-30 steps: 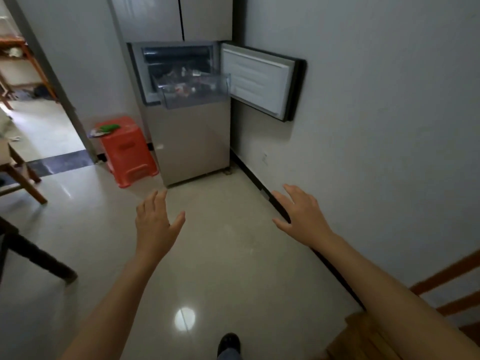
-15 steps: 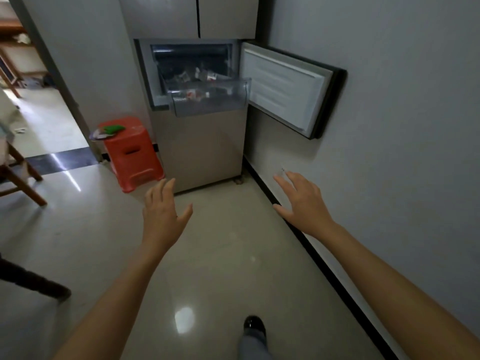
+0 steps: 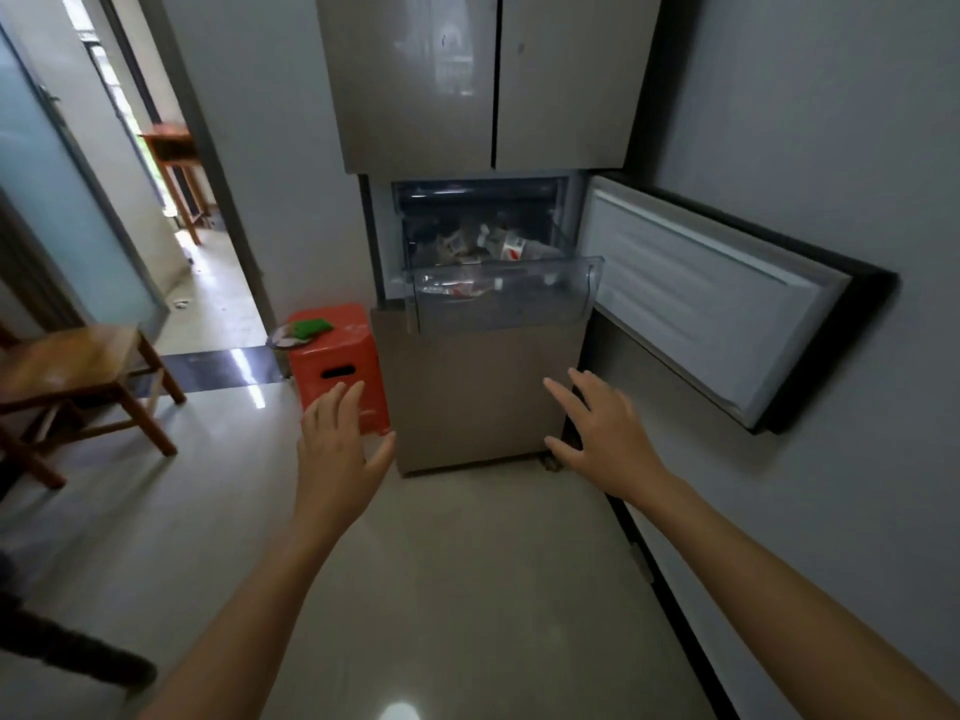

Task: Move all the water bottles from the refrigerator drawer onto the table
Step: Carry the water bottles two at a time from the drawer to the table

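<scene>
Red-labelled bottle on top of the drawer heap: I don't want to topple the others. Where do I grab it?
Likely grip the red-labelled bottle round its middle, from above: it seems to lie on its side atop the heap, and the clear front wall of the drawer blocks a frontal reach. The right hand is nearer.

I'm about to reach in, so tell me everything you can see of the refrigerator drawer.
The refrigerator drawer is clear plastic with a curved, lipped front wall, pulled partway out of the open compartment of the refrigerator. Water bottles with red-and-white labels lie jumbled inside it. The open door stands to its right. The left hand and right hand hover below, not touching it.
</scene>
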`<state>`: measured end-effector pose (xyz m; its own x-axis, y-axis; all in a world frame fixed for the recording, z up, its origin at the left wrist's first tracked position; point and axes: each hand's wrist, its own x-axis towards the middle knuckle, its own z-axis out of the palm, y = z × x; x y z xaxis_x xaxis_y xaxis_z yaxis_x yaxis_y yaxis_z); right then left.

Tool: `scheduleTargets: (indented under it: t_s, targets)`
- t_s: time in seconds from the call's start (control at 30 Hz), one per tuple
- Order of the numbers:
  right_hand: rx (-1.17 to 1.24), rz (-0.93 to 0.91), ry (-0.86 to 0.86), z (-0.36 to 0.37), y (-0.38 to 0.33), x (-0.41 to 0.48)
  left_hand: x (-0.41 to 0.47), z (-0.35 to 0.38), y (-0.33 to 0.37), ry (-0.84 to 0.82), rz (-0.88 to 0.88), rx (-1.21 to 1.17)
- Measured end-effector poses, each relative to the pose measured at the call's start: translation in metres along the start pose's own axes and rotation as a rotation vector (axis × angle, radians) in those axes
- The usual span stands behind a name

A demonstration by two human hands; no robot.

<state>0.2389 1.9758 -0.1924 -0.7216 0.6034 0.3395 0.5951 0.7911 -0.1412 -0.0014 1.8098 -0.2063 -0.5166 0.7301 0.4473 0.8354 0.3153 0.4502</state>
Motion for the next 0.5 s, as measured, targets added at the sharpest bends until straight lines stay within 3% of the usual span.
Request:
scheduleTargets:
  t_s: [0.3,0.5]
  targets:
    - [0.066,-0.018,-0.136,0.045,0.052,0.086,0.064,0.054,-0.028,-0.033,-0.167,0.073]
    - [0.070,0.008,-0.181,0.074,0.088,0.159,0.132,0.103,-0.052,-0.027,-0.185,0.056]
